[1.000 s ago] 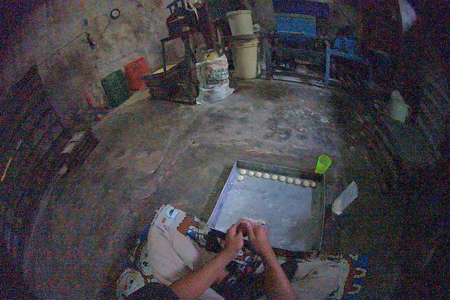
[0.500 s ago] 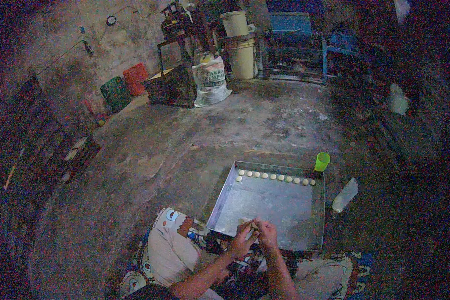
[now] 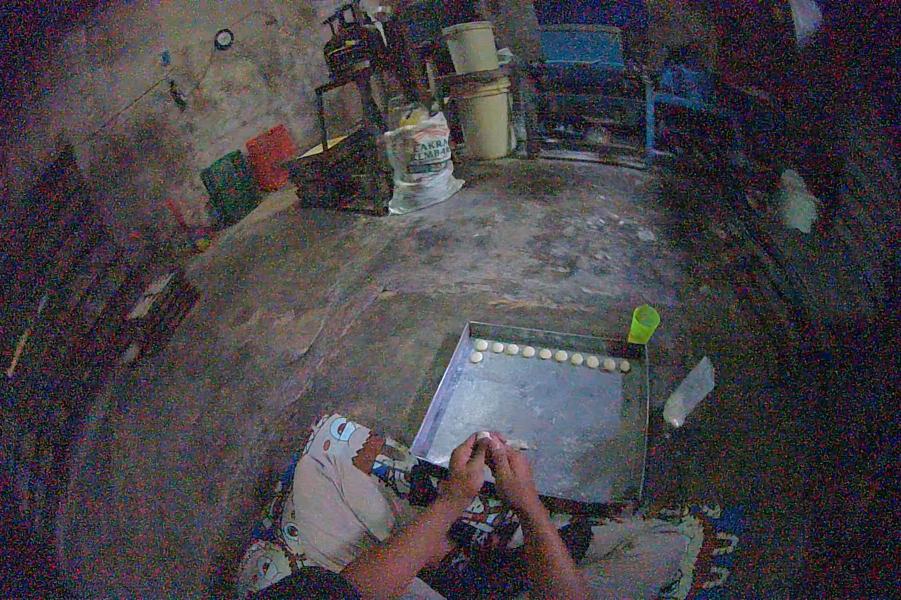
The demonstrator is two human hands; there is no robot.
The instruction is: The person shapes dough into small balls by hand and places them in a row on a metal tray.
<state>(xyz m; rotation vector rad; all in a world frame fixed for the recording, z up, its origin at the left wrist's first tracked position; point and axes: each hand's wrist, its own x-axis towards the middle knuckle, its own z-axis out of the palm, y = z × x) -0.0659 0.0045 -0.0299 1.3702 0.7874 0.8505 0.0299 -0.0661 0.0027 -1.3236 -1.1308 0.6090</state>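
Both of my hands meet over the near edge of a square metal tray (image 3: 561,430) on the floor. My left hand (image 3: 465,470) and my right hand (image 3: 512,474) are closed, fingertips together, around a small pale dough piece (image 3: 485,436) that shows just above them. Beside the right fingertips is another small pale bit (image 3: 517,444); whether it is held or lies on the tray I cannot tell. Along the tray's far side runs a row of several small round pale dough pieces (image 3: 545,354), and one more dough piece (image 3: 477,357) sits below the row's left end.
A lime-green cup (image 3: 644,324) stands at the tray's far right corner, and a clear plastic bag with pale contents (image 3: 689,392) lies to its right. My patterned-trousered legs (image 3: 341,490) flank the near side. Farther back are a white sack (image 3: 423,170), cream buckets (image 3: 486,120) and a blue-framed stand (image 3: 651,120).
My hands have shifted slightly left and turned, so the pale dough piece now shows above the fingertips. The row on the tray looks the same.
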